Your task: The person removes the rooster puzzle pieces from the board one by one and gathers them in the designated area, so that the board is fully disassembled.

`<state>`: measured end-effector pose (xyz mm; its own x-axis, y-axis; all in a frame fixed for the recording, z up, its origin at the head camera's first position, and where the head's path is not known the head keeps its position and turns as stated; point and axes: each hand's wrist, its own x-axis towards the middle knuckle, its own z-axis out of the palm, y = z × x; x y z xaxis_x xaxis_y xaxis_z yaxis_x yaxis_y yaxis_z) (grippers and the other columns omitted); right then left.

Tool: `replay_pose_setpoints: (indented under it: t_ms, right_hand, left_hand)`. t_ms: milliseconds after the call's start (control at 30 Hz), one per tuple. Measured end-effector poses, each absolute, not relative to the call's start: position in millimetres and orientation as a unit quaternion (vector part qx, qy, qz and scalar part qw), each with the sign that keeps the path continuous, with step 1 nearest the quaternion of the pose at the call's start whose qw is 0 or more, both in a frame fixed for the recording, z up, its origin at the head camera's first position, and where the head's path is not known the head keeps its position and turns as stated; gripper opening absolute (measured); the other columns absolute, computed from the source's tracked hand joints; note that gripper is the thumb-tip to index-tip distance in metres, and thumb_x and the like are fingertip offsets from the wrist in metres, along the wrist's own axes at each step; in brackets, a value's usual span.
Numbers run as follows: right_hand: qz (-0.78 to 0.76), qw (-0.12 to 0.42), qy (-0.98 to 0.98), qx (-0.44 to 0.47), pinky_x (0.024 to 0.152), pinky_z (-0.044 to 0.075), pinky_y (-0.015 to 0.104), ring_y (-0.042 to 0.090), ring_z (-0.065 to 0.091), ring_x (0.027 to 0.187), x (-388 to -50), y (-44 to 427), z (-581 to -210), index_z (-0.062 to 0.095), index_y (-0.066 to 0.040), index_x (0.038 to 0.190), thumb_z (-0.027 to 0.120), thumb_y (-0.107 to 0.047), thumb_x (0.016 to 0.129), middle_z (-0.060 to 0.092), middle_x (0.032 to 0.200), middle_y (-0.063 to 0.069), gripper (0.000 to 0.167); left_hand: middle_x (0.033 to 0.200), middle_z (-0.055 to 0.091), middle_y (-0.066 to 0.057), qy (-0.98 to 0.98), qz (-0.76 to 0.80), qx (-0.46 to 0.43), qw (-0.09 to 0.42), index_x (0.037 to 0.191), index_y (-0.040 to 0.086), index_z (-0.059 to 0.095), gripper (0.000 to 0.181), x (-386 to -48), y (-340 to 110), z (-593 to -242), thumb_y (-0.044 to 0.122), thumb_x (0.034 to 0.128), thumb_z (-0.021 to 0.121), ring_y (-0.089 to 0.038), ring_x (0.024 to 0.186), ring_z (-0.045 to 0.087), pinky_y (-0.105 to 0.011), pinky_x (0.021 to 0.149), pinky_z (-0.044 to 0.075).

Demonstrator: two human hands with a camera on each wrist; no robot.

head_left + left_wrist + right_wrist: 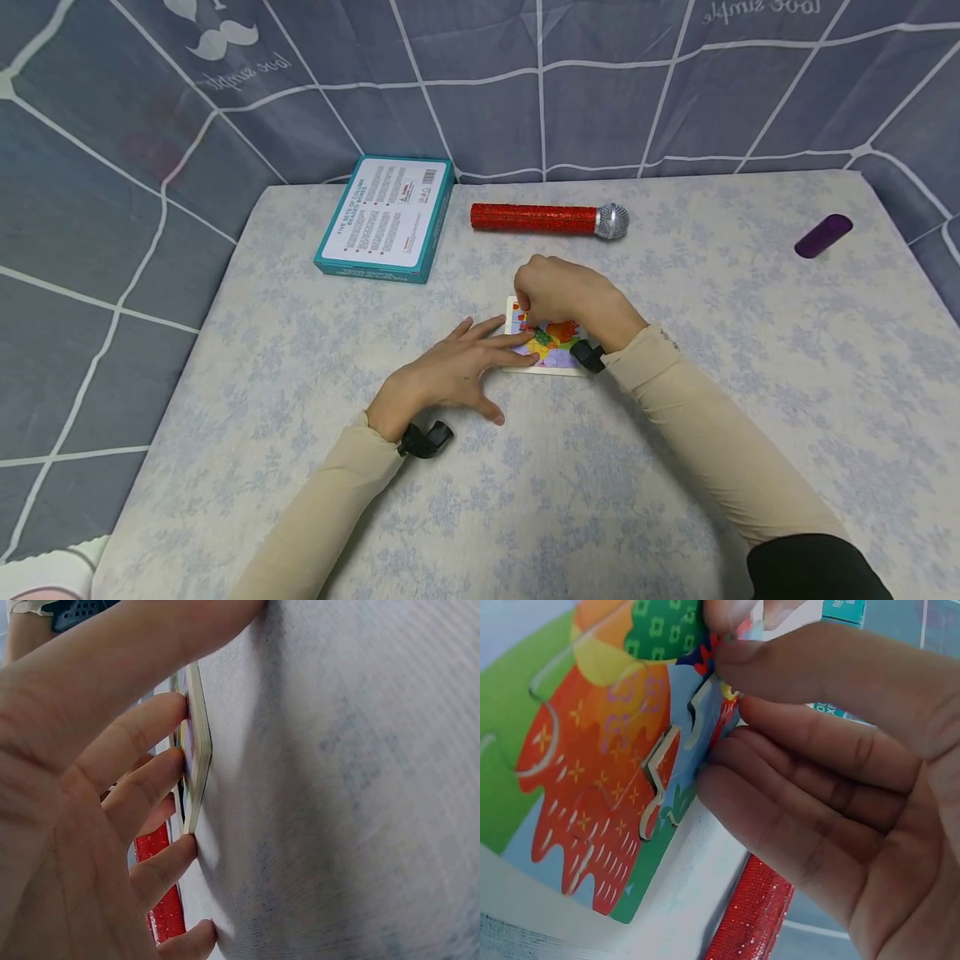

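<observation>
A small colourful jigsaw puzzle in a pale frame (551, 372) lies flat on the table. My left hand (457, 367) is spread at its left side, two fingertips resting on the picture; the left wrist view shows the fingers (154, 784) against the board's edge (198, 761). Over the upper left of the puzzle my right hand (566, 296) has its fingers curled. In the right wrist view, the thumb and fingers of the right hand (817, 750) pinch a puzzle piece (724, 705), mostly hidden by them. Some pieces of the puzzle (592, 765) stand slightly raised.
A teal box (386, 217) lies at the back left. Beside it is a red glittery microphone (536, 218) with a silver head, behind the puzzle. A purple cylinder (823, 236) lies at the far right. A tile-patterned curtain (487, 125) hangs behind the table.
</observation>
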<state>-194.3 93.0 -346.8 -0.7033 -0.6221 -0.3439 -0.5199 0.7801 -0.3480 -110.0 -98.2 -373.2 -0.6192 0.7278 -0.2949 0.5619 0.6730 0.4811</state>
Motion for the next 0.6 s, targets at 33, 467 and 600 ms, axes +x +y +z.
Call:
replay_pose_setpoints:
  t_ms: [33,467,600]
  right_hand:
    - [-0.112,0.223,0.916,-0.315,0.056,0.051,0.027,0.014,0.061,0.060,-194.4,92.9,-346.5,0.074,-0.011,0.083,0.078,-0.013,0.081,0.067,0.083,0.001,0.005]
    - [-0.186,0.234,0.896,-0.329,0.064,0.050,0.029,0.015,0.059,0.069,-200.9,105.9,-352.3,0.070,-0.010,0.087,0.075,-0.012,0.083,0.065,0.086,0.001,0.006]
    - [-0.218,0.221,0.891,-0.331,0.068,0.051,0.032,0.016,0.059,0.075,-202.5,110.0,-353.7,0.069,-0.012,0.084,0.072,-0.012,0.084,0.066,0.086,0.000,0.003]
  left_hand:
    - [0.160,0.025,0.010,0.883,0.174,0.365,0.240,0.146,0.028,0.048,0.087,-110.1,-98.3,-373.1,0.039,0.0699,0.089,-0.025,0.150,0.004,-0.058,0.117,0.002]
    - [0.160,0.025,0.010,0.883,0.170,0.368,0.236,0.146,0.028,0.048,0.088,-111.2,-97.5,-373.8,0.041,0.0691,0.089,-0.025,0.150,0.005,-0.059,0.117,0.003]
    - [0.161,0.024,0.010,0.883,0.171,0.367,0.238,0.146,0.028,0.048,0.088,-110.7,-97.3,-372.8,0.040,0.0692,0.089,-0.026,0.150,0.005,-0.059,0.117,0.002]
